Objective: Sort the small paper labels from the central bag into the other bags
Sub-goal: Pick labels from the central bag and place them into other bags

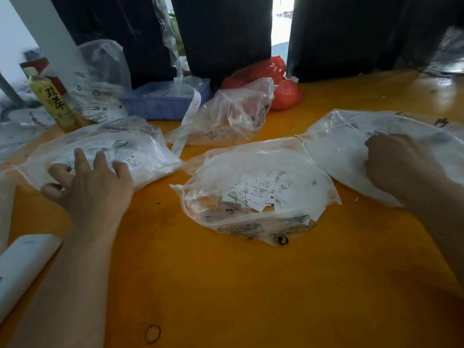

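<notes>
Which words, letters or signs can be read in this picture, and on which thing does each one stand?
"双萃": large dark characters on the yellow bottle.
"M": a paper label in the central bag.
"M": a label in the left bag, beside the left hand.
Recycling triangle signs: the upright bag behind the bottle.
Fine print on the labels, the bags and the paper strip: too small or blurred to read.

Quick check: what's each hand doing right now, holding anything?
Left hand: open, fingers spread on the left bag, holding nothing.
Right hand: on the right bag; grip cannot be told.
</notes>
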Demonstrator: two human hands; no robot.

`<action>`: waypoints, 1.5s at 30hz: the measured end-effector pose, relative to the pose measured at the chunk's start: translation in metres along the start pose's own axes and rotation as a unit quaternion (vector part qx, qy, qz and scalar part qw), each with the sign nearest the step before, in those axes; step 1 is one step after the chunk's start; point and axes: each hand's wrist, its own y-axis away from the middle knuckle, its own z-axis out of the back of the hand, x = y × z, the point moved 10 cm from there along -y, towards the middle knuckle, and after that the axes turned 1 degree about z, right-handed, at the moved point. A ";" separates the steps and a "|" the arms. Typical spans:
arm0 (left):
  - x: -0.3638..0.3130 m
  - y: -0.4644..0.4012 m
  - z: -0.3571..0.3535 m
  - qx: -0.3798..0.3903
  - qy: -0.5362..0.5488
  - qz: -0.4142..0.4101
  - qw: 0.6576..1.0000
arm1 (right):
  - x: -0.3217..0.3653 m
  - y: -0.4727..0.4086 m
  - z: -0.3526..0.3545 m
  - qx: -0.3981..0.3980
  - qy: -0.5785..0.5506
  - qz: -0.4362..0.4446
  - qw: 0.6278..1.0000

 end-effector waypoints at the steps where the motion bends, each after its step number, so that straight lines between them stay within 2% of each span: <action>1: -0.002 0.001 0.000 -0.002 0.002 -0.009 1.000 | -0.001 -0.001 -0.002 0.004 -0.002 -0.004 1.000; 4: -0.002 0.002 -0.006 0.022 0.001 -0.005 1.000 | -0.002 -0.001 -0.003 0.015 -0.017 -0.012 1.000; 6: -0.004 0.005 -0.003 0.018 0.001 0.001 1.000 | 0.000 0.000 0.005 -0.013 -0.024 -0.012 1.000; 10: -0.032 0.022 0.027 -0.084 0.083 -0.062 0.991 | 0.003 0.005 0.032 -0.119 -0.037 -0.005 0.992; 13: -0.070 0.049 0.043 -0.123 0.197 -0.158 0.960 | 0.008 0.012 0.049 -0.191 -0.069 0.012 0.979; 16: -0.114 0.085 0.055 -0.105 0.271 -0.272 0.917 | 0.025 0.023 0.065 -0.264 -0.109 0.072 0.956; 18: -0.139 0.113 0.062 -0.070 0.325 -0.339 0.880 | 0.037 0.034 0.076 -0.299 -0.185 0.107 0.930; 20: -0.156 0.133 0.058 0.016 0.395 -0.358 0.845 | 0.044 0.042 0.077 -0.274 -0.337 0.115 0.893; 22: -0.165 0.146 0.040 0.156 0.477 -0.307 0.809 | 0.059 0.043 0.058 -0.170 -0.523 0.109 0.828; 23: -0.170 0.152 0.030 0.230 0.517 -0.269 0.780 | 0.071 0.046 0.048 -0.116 -0.586 0.114 0.794; 24: -0.173 0.157 0.021 0.287 0.545 -0.235 0.752 | 0.083 0.050 0.041 -0.078 -0.617 0.126 0.773; 26: -0.177 0.165 0.011 0.347 0.574 -0.198 0.715 | 0.105 0.058 0.031 -0.030 -0.632 0.162 0.757; 28: -0.176 0.165 0.009 0.352 0.599 -0.175 0.697 | 0.121 0.063 0.024 -0.001 -0.622 0.191 0.759; 31: -0.168 0.158 0.008 0.327 0.630 -0.147 0.689 | 0.132 0.067 0.016 0.014 -0.601 0.201 0.774; 35: -0.165 0.155 0.010 0.319 0.636 -0.140 0.688 | 0.134 0.068 0.013 0.022 -0.608 0.188 0.771; 39: -0.166 0.158 0.010 0.335 0.632 -0.146 0.683 | 0.142 0.071 0.002 0.090 -0.571 0.193 0.793; 45: -0.167 0.161 0.003 0.359 0.635 -0.121 0.673 | 0.133 0.066 0.009 0.022 -0.569 0.185 0.801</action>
